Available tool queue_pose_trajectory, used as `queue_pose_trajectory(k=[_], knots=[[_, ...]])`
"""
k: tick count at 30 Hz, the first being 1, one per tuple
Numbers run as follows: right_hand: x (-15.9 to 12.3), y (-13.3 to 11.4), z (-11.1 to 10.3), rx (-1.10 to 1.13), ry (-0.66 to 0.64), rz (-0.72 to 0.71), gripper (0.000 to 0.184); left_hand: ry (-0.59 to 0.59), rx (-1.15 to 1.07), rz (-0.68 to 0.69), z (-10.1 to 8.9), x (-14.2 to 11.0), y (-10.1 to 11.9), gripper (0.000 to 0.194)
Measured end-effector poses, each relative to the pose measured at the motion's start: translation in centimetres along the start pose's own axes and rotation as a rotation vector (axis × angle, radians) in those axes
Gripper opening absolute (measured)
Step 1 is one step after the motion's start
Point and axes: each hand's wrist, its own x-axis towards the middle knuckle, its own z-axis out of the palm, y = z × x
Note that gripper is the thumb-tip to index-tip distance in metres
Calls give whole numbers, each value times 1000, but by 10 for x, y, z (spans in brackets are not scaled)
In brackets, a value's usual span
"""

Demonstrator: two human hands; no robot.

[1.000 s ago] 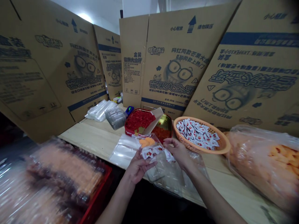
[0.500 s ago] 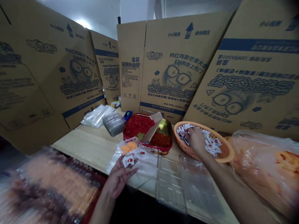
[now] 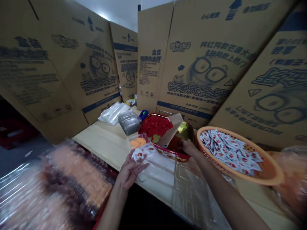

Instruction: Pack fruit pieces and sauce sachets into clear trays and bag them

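Note:
My left hand (image 3: 129,171), palm up with fingers curled, holds small white sachets (image 3: 138,154) with red print at the near end of a clear plastic tray. Orange, petal-shaped pieces (image 3: 138,142) lie in the tray just beyond the sachets. My right hand (image 3: 189,147) reaches into the right part of a red tin (image 3: 165,149) with a gold inside; its fingertips are hidden among dark orange-red contents. A pale card divider (image 3: 171,129) leans across the tin. Left of the divider is a heap of bright red packets or pieces (image 3: 157,125), too blurred to name.
An orange basket (image 3: 275,174) of sachets stands at right, beside a bag of orange pieces (image 3: 294,179). Clear trays (image 3: 187,188) lie at the table's front edge; more trays (image 3: 129,122) and plastic bags (image 3: 114,113) sit behind. Cardboard boxes (image 3: 199,64) wall the back. Wrapped packs (image 3: 79,175) fill the lower left.
My right hand has left the sachet basket and moved left into the red tin. My left hand keeps its hold on the sachets. The view has turned toward the right and down.

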Motion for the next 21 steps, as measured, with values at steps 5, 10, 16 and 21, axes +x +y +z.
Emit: queue_pose_trajectory(k=[5,10,16,21], knots=[[-6,8,6,199,114,-44,11,-33,17,25,-5,11,3,58],[-17,6,-4,445,270,-69,6,-45,29,26,-11,25,3,57],[-47,-36,-28,767,224,-132,23,-47,23,19,-12,40,0,54],[-81,-90,-30,972,-87,-243,27,-49,45,30,-8,46,-1,56]])
